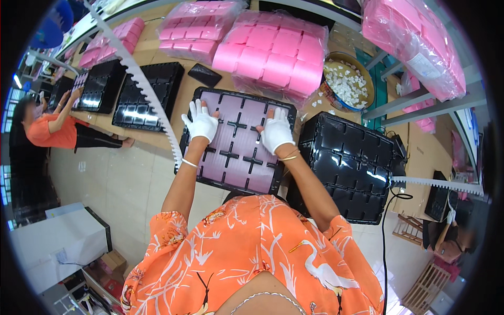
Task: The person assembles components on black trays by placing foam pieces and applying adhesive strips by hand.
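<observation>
A black plastic tray (229,183) lies in front of me, its compartments lined with pale pink-purple, glossy pieces (216,163). Black cross-shaped dividers stand up between them. My left hand (202,124), in a white glove with some bare fingertips, rests on the tray's far left part with fingers spread. On the far right part lies my right hand (277,132), gloved the same way, fingers apart and thumb toward the middle. Neither hand grips anything. Just right of the tray is a stack of black trays (346,165).
Bagged pink bundles (273,50) line the table's back, beside a round tub (346,81) of small white pieces. A flat black object (205,75) lies behind the tray. More black trays (148,97) stand left, where a person in orange (50,128) works. A black cable (385,252) hangs at right.
</observation>
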Demonstrator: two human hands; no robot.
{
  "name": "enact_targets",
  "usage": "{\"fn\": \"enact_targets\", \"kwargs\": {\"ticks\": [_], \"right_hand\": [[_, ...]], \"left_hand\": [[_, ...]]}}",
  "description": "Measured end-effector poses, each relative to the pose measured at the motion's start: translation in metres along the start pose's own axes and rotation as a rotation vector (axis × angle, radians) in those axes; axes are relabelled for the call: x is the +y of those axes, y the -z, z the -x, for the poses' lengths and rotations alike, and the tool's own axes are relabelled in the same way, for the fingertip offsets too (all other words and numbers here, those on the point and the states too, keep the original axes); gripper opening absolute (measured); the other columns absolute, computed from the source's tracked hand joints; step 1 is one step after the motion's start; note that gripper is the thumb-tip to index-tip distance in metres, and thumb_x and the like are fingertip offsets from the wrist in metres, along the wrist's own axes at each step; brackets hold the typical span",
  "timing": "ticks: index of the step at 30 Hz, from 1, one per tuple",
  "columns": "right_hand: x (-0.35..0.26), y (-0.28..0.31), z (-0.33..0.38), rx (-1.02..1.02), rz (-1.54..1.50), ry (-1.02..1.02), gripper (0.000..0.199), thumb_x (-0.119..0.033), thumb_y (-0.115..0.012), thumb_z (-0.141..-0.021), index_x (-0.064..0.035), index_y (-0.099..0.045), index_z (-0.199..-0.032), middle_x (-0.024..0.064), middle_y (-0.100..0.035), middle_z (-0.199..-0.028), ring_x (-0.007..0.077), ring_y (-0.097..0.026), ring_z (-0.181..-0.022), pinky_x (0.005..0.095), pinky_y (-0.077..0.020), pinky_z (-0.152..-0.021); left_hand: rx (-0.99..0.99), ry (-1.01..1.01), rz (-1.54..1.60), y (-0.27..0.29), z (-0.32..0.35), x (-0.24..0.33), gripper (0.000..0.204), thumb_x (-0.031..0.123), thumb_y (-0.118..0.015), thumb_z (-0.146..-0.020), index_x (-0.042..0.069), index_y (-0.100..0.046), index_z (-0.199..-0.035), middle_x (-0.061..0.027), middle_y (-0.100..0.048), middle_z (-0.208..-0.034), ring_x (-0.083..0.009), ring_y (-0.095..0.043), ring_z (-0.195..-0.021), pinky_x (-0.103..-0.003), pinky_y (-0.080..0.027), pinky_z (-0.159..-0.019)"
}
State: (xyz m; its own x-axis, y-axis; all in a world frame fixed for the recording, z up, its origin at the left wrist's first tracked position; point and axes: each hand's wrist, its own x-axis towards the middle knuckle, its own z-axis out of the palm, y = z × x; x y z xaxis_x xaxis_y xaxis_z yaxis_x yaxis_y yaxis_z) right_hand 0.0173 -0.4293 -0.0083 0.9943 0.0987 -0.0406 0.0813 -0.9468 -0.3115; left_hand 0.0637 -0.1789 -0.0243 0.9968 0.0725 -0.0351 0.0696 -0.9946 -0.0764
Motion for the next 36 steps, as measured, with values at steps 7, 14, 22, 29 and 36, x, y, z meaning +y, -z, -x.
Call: {"fn": "enact_targets", "kwargs": {"ticks": [7, 14, 22, 29, 36], "right_hand": [[-0.008, 0.053, 0.097, -0.179, -0.535, 0.438, 0.030, -0.009, -0.058, -0.089, -0.0004, -0.066, -0.117, 0.0199, -0.066, -0.114, 0.0404, -0.063, -0.103, 0.0434, -0.0521, -0.089], [-0.013, 0.025, 0.162, -0.423, -0.058, 0.463, 0.018, -0.013, -0.052, -0.090, -0.0053, -0.064, -0.100, 0.0123, -0.065, -0.099, 0.0300, -0.067, -0.086, 0.0433, -0.0551, -0.073], [-0.002, 0.015, 0.161, -0.371, -0.055, 0.600, 0.016, -0.019, -0.061, -0.083, -0.0074, -0.068, -0.093, 0.0107, -0.068, -0.098, 0.0325, -0.063, -0.103, 0.0408, -0.0513, -0.087], [-0.013, -0.002, 0.153, -0.343, -0.106, 0.665, 0.020, -0.014, -0.057, -0.086, -0.0066, -0.067, -0.101, 0.0110, -0.067, -0.106, 0.0335, -0.062, -0.108, 0.0406, -0.0492, -0.094], [0.015, 0.027, 0.162, -0.286, -0.080, 0.653, 0.012, -0.014, -0.060, -0.078, -0.0095, -0.070, -0.084, 0.0081, -0.067, -0.096, 0.0286, -0.064, -0.094, 0.0401, -0.0495, -0.089]], "left_hand": [[0.005, -0.059, 0.339, 0.004, 0.108, -0.008, 0.069, 0.034, -0.055, -0.094, 0.001, -0.034, -0.151, -0.0142, -0.028, -0.161, -0.0343, -0.015, -0.151, -0.066, -0.009, -0.115], [-0.184, 0.009, 0.198, 0.011, 0.189, -0.035, 0.071, 0.031, -0.055, -0.096, 0.003, -0.028, -0.154, -0.0153, -0.024, -0.162, -0.0278, -0.021, -0.151, -0.063, -0.005, -0.117], [-0.137, 0.190, 0.147, 0.002, 0.190, -0.050, 0.072, 0.045, -0.052, -0.095, 0.002, -0.039, -0.150, -0.0129, -0.031, -0.160, -0.0248, -0.023, -0.150, -0.062, -0.006, -0.118], [0.006, 0.174, 0.110, -0.002, 0.167, -0.035, 0.068, 0.047, -0.054, -0.093, 0.000, -0.048, -0.143, -0.0153, -0.040, -0.154, -0.0271, -0.029, -0.147, -0.060, -0.010, -0.117], [-0.072, 0.145, 0.220, 0.010, 0.224, -0.043, 0.059, 0.038, -0.060, -0.092, 0.005, -0.052, -0.140, -0.0153, -0.043, -0.151, -0.0277, -0.029, -0.147, -0.064, -0.012, -0.116]]}}
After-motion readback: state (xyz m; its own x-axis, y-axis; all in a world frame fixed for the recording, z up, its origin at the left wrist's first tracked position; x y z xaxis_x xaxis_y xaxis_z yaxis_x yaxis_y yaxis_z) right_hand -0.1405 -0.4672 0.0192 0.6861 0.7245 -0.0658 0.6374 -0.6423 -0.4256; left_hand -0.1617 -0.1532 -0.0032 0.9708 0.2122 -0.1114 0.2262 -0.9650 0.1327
